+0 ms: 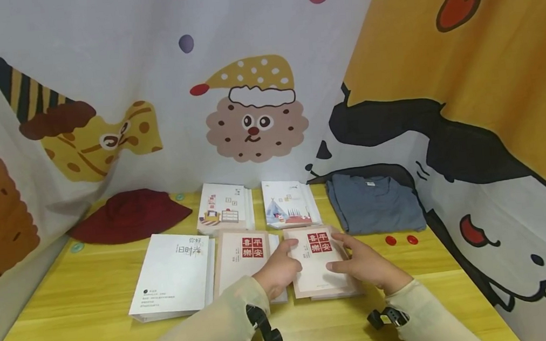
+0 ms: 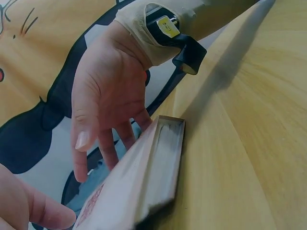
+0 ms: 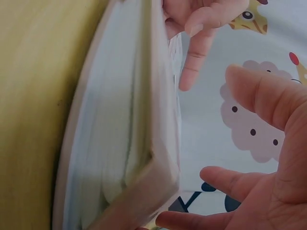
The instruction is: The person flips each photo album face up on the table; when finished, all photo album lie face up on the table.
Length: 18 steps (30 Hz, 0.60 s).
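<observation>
A thick pale-pink book [image 1: 314, 279] with red square characters lies on the table between my hands. My left hand [image 1: 277, 272] is at its left edge, the thumb reaching over the cover's upper left in the head view. On the other side, my right hand [image 1: 376, 263] spreads its thumb and fingers around the right edge. In the left wrist view the right thumb stands clear of the cover, while the fingertips are partly hidden behind the book. The right wrist view shows the left hand [image 3: 211, 13] with a finger extended near the cover's far end.
A matching pink book [image 1: 232, 266] lies to the left, partly behind my left hand, beside a white book [image 1: 170, 277]. Two illustrated white books [image 1: 221, 196] lie behind. A dark red hat [image 1: 131, 218], folded grey-blue clothing [image 1: 375, 205] and red discs [image 1: 391, 241] surround them. Patterned curtains hang behind.
</observation>
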Motion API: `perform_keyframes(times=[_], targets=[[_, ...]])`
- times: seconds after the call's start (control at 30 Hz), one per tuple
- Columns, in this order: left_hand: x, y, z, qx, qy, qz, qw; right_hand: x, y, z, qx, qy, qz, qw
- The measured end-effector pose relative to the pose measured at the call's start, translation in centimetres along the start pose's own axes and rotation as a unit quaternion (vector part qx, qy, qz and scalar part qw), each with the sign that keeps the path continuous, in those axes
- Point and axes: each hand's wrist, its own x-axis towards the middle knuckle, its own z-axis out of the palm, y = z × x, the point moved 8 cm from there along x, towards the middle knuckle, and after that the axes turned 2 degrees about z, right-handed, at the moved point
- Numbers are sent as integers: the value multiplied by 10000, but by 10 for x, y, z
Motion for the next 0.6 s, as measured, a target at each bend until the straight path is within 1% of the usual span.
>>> perform_keyframes(times=[0.1,0.27,0.4,0.5,0.6], targets=[[-1,2,-1,101,-47,44,9999,-2,-2,-1,-12,11,-34,10000],[-3,11,-2,250,-156,241,9993,-1,-3,0,70,-19,-172,9998],[-2,18,-5,120,-190,396,9990,3,-1,3,230,-208,-400,9987],[-4,23,-6,-86,-263,517,9983,5,-1,6,507,-314,-468,9971],[-8,31,-7,-151,-391,689,9967,4,-2,6,628,-189,-453,9968]])
